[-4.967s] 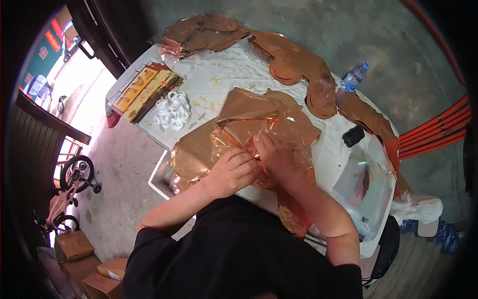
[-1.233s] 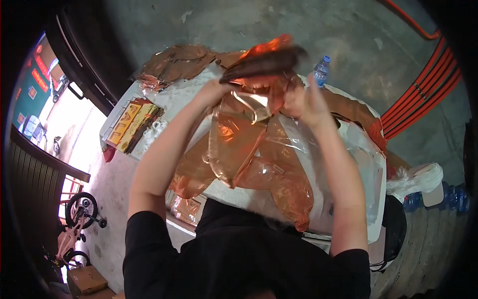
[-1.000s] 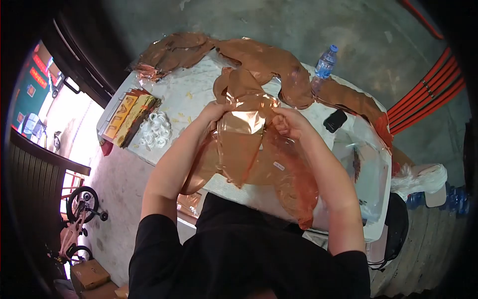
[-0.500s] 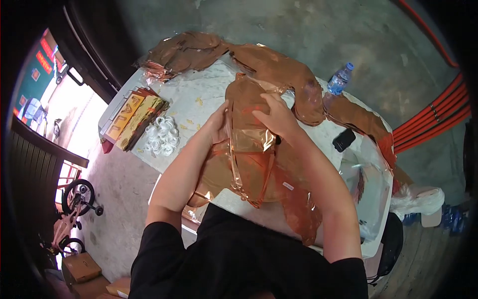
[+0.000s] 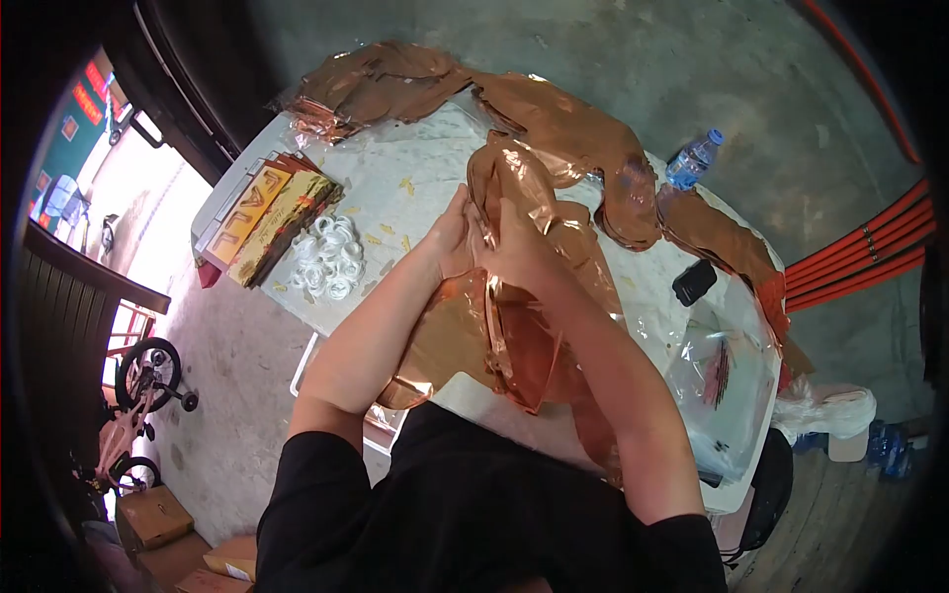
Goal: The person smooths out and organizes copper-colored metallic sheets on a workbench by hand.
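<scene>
- Left: printed packs (image 5: 265, 219) overlap in a row beside white coils (image 5: 329, 259), perhaps for tidiness.
- Middle: on the surface (image 5: 381, 163), copper foil (image 5: 524, 176) runs between the left hand (image 5: 451, 245), fingers nearly straight, and the facing right hand (image 5: 509, 249), fingers partly bent, seemingly steadying slippery film; whether either grips alone cannot be told.
- Right: a bottle (image 5: 694, 161) stands at the far edge, probably out of the way.
</scene>
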The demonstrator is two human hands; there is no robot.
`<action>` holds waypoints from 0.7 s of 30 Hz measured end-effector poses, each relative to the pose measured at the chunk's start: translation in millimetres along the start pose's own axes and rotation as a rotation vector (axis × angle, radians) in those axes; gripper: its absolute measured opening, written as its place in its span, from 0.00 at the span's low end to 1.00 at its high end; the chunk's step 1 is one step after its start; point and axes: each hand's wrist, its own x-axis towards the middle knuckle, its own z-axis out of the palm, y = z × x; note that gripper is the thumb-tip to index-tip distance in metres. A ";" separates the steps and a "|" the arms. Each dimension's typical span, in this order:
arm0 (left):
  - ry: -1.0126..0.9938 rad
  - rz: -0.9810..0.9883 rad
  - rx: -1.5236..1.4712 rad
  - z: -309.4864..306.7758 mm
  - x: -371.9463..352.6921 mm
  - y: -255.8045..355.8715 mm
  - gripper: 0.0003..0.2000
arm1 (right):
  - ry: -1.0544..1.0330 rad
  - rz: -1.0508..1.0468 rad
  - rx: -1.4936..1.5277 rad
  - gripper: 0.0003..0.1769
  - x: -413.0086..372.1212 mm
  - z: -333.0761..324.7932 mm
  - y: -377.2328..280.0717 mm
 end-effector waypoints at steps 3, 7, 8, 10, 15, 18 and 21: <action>-0.740 -0.136 -0.266 -5.5 1.2 1.7 0.33 | 0.118 0.001 0.312 0.31 2.9 2.3 12.1; -0.025 -0.090 0.037 -3.8 0.9 0.0 0.28 | 0.204 -0.084 0.613 0.27 5.4 -2.0 40.8; -0.041 -0.118 0.053 -4.1 1.5 0.2 0.27 | 0.152 -0.021 0.605 0.26 2.7 -9.1 40.6; -0.021 -0.124 0.037 -3.9 2.0 -0.9 0.26 | 0.102 0.038 0.596 0.26 -1.0 -21.6 37.6; -0.035 -0.120 0.027 -1.7 1.5 -0.8 0.26 | 0.133 0.176 0.978 0.26 -8.2 -41.5 31.5; -0.003 -0.105 0.023 0.5 -0.5 -1.6 0.24 | 0.186 0.181 1.047 0.25 -8.9 -44.2 41.5; -0.089 -0.148 -0.050 2.0 -3.3 -0.8 0.22 | 0.216 0.153 1.033 0.24 -12.7 -53.9 48.5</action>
